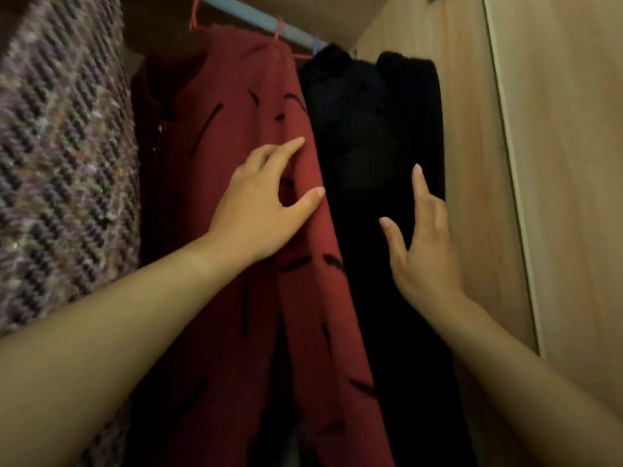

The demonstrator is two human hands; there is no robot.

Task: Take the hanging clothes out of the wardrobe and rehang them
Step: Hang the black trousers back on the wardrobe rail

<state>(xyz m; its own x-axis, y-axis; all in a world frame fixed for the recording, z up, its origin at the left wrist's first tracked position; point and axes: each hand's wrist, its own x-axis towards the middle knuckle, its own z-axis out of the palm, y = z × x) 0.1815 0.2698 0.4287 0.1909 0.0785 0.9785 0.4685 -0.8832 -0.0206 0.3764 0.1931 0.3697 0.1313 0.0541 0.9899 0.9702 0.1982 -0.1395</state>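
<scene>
A red garment with black dashes (236, 123) hangs from an orange-red hanger on the pale rail (256, 18). To its right hangs a black garment (371, 136), close to the wardrobe's side wall. My left hand (259, 210) rests flat on the red garment's right edge, fingers spread, holding nothing. My right hand (424, 244) lies open against the black garment's right side, index finger pointing up, thumb apart.
A thick purple-grey tweed garment (60, 163) fills the left side. The wooden wardrobe side wall (472, 146) stands right behind the black garment, and a wooden door panel (566, 163) stands at the far right.
</scene>
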